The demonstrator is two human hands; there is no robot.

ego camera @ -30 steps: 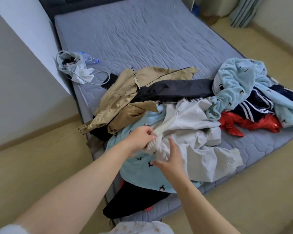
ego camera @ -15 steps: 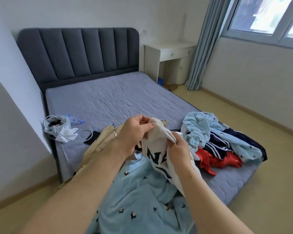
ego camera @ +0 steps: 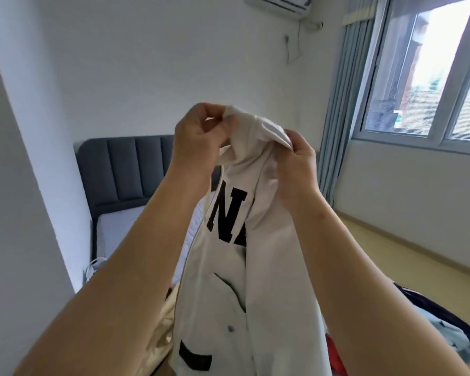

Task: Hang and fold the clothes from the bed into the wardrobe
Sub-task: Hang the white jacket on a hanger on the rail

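A white jacket with black letters (ego camera: 255,280) hangs in front of me, held up at head height. My left hand (ego camera: 198,139) pinches its top edge at the left. My right hand (ego camera: 296,169) grips the top edge at the right, fingers curled into the cloth. The jacket drapes down between my forearms and hides most of the clothes pile. Below it, a beige garment (ego camera: 164,329) shows at the left, and a bit of red, dark blue and light blue clothing (ego camera: 451,335) at the right. The bed (ego camera: 114,226) with its grey mattress lies behind my left arm.
The dark padded headboard (ego camera: 125,169) stands against the back wall. A white wall (ego camera: 19,213) juts out at my left. Blue curtains (ego camera: 345,104) and a window (ego camera: 432,71) are at the right, with bare yellow floor (ego camera: 418,256) under them. An air conditioner (ego camera: 280,2) hangs high.
Both hands have lifted the white jacket from the pile on the bed up to head height. My view has tilted upward from the mattress to the wall and window.
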